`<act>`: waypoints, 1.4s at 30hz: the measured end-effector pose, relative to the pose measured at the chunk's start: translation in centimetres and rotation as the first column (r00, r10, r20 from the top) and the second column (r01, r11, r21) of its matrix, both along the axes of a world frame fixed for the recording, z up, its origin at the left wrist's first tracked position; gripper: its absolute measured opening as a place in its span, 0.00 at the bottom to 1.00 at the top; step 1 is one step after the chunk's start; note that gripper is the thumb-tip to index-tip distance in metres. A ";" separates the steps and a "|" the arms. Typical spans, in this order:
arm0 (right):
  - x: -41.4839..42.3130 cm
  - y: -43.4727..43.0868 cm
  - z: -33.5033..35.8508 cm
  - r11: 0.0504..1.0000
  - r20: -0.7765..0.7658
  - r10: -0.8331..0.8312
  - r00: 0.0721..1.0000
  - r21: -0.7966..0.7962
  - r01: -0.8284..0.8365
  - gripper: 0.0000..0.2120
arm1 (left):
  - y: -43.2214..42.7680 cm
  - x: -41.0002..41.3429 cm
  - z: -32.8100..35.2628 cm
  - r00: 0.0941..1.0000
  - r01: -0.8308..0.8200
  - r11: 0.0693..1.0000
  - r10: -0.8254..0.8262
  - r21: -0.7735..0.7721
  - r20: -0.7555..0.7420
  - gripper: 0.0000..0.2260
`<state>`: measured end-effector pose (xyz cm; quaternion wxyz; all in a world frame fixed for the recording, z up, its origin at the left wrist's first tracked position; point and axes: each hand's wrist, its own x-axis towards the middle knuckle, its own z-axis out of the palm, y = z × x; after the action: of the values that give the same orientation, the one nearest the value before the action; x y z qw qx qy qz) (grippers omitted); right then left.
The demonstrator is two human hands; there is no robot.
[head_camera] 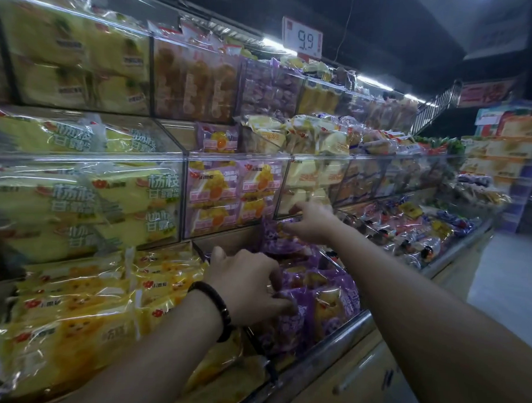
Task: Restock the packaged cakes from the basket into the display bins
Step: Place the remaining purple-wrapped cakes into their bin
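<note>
Left hand [249,286], dark beaded bracelet [215,308] at the wrist, curled down over the near purple cake packets [303,311] in the lowest bin, fingertips pinching the crinkled wrapper of one of them. Right hand [310,222] stretched farther in and up, fingers bent around the top edge of another purple packet [280,238] standing at the back of the same bin, just under the clear front of the middle-tier bin [310,184] of pale yellow cakes. Purple packets piled loosely in that lower bin, some flat, some tilted, reaching down to the chrome rail [344,330] along the shelf edge. Immediately left of them, behind a clear divider, orange-yellow packets [83,309] stacked in slanting rows. Above, clear acrylic bins in two further tiers: big yellow packets with green lettering [87,195] at far left, pink-and-orange packets [232,194] beside them, more yellow, peach and purple goods on the top tier. Hanging price sign reading 9.9 [302,36] over the top row. Farther right along the lowest shelf, mixed red, blue and clear wrapped goods [408,227], blurred. No telling from this view where the basket is. Both forearms bare, crossing the lower part of the view towards the shelf.
</note>
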<state>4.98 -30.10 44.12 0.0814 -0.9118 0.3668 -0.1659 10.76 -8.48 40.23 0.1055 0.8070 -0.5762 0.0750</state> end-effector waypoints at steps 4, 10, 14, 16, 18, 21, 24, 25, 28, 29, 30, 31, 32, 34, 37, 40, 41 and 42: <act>0.5 -0.8 -0.1 1.000 -0.067 0.006 0.998 0.015 -0.005 0.32 | 0.0 0.6 -0.2 0.998 0.032 0.994 -0.038 -0.108 -0.058 0.20; 0.3 -0.9 -0.5 0.997 -0.116 -0.015 0.993 -0.083 0.005 0.19 | 0.3 0.5 -0.6 1.000 0.022 0.993 -0.021 -0.116 0.012 0.23; -0.1 -0.1 -0.7 0.998 -0.036 -0.014 0.999 -0.066 0.011 0.19 | 0.2 0.3 -0.8 0.998 0.040 0.995 -0.035 -0.092 0.055 0.19; -0.8 0.7 -0.8 0.996 0.017 -0.010 1.000 -0.085 0.012 0.21 | 0.1 0.2 -0.8 0.997 0.034 0.996 -0.027 -0.084 0.074 0.19; -1.9 1.7 -0.6 0.994 0.095 0.010 0.995 -0.110 0.000 0.23 | 0.1 0.1 -0.8 0.996 0.025 0.997 -0.018 -0.077 0.087 0.19; -3.9 3.2 0.0 0.993 0.229 0.064 0.971 -0.111 -0.039 0.17 | 0.2 0.1 -0.6 0.995 0.022 0.998 -0.016 -0.065 0.101 0.20; -6.2 4.3 0.2 0.987 0.355 0.145 0.923 -0.119 -0.109 0.11 | 0.4 0.2 -0.1 0.997 0.039 0.999 -0.037 -0.027 0.071 0.20; -7.1 4.8 0.4 0.985 0.404 0.168 0.899 -0.107 -0.136 0.10 | 0.5 0.2 0.1 0.997 0.043 0.999 -0.042 -0.010 0.062 0.20; -9.4 5.7 0.5 0.969 0.528 0.227 0.818 -0.037 -0.245 0.12 | 1.1 0.4 0.7 0.998 0.048 0.998 -0.049 0.038 0.032 0.20; -10.1 5.9 0.5 0.956 0.555 0.250 0.793 -0.011 -0.294 0.12 | 1.3 0.6 0.9 0.999 0.049 0.998 -0.049 0.051 0.012 0.21; -10.7 5.9 0.2 0.936 0.578 0.270 0.770 0.028 -0.350 0.13 | 1.5 0.9 0.9 0.999 0.050 0.997 -0.050 0.065 -0.011 0.22; -11.3 6.1 0.0 0.910 0.602 0.282 0.747 0.078 -0.407 0.14 | 1.6 1.2 1.1 0.998 0.057 0.995 -0.054 0.079 -0.037 0.23; -11.8 6.1 -0.4 0.883 0.621 0.289 0.729 0.122 -0.454 0.16 | 1.7 1.5 1.2 0.996 0.065 0.994 -0.059 0.092 -0.068 0.23; -12.6 6.3 -1.2 0.862 0.632 0.289 0.718 0.154 -0.483 0.18 | 1.9 1.7 1.4 0.993 0.068 0.992 -0.057 0.108 -0.102 0.23; -13.6 6.6 -2.0 0.838 0.682 0.280 0.676 0.170 -0.519 0.18 | 2.2 2.0 1.6 0.994 0.061 0.992 -0.050 0.114 -0.094 0.21; -14.5 7.2 -2.4 0.779 0.724 0.267 0.637 0.227 -0.584 0.18 | 2.4 2.4 1.5 0.992 0.057 0.994 -0.046 0.091 -0.121 0.16; -14.7 7.4 -2.5 0.764 0.723 0.270 0.636 0.240 -0.598 0.17 | 2.4 2.5 1.5 0.991 0.047 0.996 -0.036 0.081 -0.132 0.16; -14.9 7.7 -2.6 0.749 0.729 0.273 0.628 0.249 -0.615 0.17 | 2.4 2.5 1.5 0.990 0.041 0.996 -0.031 0.075 -0.141 0.15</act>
<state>-9.88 -22.43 41.53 0.4645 -0.8076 0.0978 -0.3499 13.26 -6.04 41.75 0.1156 0.8032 -0.5844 -0.0060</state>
